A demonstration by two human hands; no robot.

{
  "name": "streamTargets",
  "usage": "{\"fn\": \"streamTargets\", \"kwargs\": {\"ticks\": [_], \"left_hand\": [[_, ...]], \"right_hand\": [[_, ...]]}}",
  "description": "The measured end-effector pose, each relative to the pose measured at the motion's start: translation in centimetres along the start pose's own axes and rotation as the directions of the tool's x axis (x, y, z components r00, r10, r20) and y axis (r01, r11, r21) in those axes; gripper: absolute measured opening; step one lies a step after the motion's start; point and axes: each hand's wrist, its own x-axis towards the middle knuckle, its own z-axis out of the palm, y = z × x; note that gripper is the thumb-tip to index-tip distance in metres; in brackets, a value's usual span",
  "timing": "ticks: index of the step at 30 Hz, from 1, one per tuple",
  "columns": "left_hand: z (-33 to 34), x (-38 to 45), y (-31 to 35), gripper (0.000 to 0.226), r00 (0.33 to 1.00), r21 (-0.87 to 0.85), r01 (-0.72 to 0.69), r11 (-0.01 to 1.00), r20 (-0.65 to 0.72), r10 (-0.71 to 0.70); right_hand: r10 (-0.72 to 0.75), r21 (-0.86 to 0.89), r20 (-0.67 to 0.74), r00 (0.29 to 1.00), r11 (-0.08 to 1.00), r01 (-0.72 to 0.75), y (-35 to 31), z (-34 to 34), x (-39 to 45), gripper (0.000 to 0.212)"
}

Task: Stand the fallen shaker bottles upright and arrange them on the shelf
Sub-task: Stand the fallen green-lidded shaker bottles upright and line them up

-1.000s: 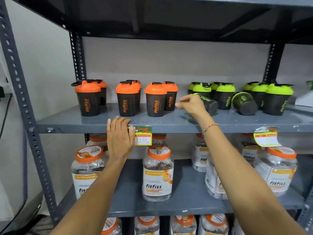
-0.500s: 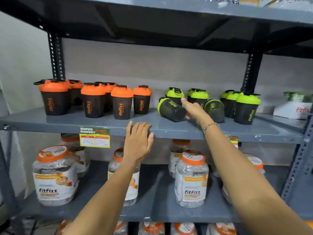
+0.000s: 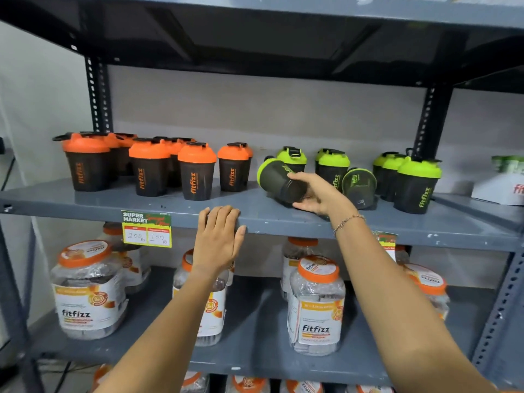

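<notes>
Left hand (image 3: pixel 218 239): flat and spread wide, my fingers hooked over the front edge of the shelf (image 3: pixel 198 207), holding nothing.
Right hand (image 3: pixel 314 192): wrapped around the base end of a fallen shaker bottle (image 3: pixel 279 181), thumb under it, fingers over the top.
Fallen shaker bottle: dark body, green lid, tipped on its side with the lid pointing up and away to my left; its lower edge seems to touch the shelf, though my palm hides part of it.
Bracelet (image 3: pixel 348 221): thin chain on my right wrist, just behind that hand.
Price tag (image 3: pixel 147 228): yellow and green label hanging from the shelf edge, left of my left hand.
Second fallen bottle (image 3: pixel 358 187): just right of my right hand, lying with its open-looking end towards me, lid hidden.
Orange-lidded bottles (image 3: pixel 197 171): upright in a loose group, beyond and left of my left hand.
Green-lidded bottles (image 3: pixel 416 182): upright, some behind my right hand, a cluster further right of it.
Jars (image 3: pixel 316 304): clear tubs with orange lids on the lower shelf, beneath both forearms.
White box (image 3: pixel 502 188): far right of my right hand, partly cut off.
</notes>
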Motion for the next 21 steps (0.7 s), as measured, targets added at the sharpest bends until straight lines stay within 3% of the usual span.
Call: {"fn": "streamTargets", "kwargs": {"ticks": [2,4,6,8,11,14,17,21], "left_hand": [[0.1,0.1,0.0,0.038,1.0,0.0,-0.001,1.0,0.002,0.001],[0.2,0.1,-0.1,0.039,1.0,0.0,-0.008,1.0,0.005,0.008],[0.1,0.1,-0.2,0.039,1.0,-0.002,-0.017,1.0,0.006,0.017],[0.1,0.1,-0.3,0.039,1.0,-0.008,-0.026,1.0,0.006,0.026],[0.2,0.1,-0.5,0.04,0.999,-0.014,-0.032,0.999,0.022,0.033],[0.4,0.0,-0.6,0.04,0.999,-0.008,-0.035,0.999,0.03,0.035],[0.5,0.0,-0.6,0.04,0.999,-0.014,-0.038,0.999,0.014,0.038],[0.3,0.0,-0.6,0.041,0.999,-0.016,-0.048,0.999,0.002,0.048]], "right_hand": [[-0.036,0.263,0.081,0.996,0.965,0.014,0.5,-0.1,-0.2,0.038],[-0.085,0.418,0.157,0.984,0.908,0.012,0.7,0.2,-0.5,0.051],[-0.121,0.477,0.239,0.963,0.879,-0.008,0.7,0.9,-0.9,0.062],[-0.14,0.47,0.29,0.947,0.883,-0.014,0.8,1.6,-0.9,0.055],[-0.158,0.284,0.213,0.964,0.954,0.094,1.1,2.6,-0.6,0.034],[-0.229,-0.04,0.039,0.973,0.972,0.23,1.5,3.0,-0.1,0.053],[-0.273,-0.319,-0.12,0.955,0.921,0.223,1.5,3.0,0.8,0.068],[-0.26,-0.453,-0.147,0.954,0.876,0.169,1.6,3.4,1.8,0.06]]}}
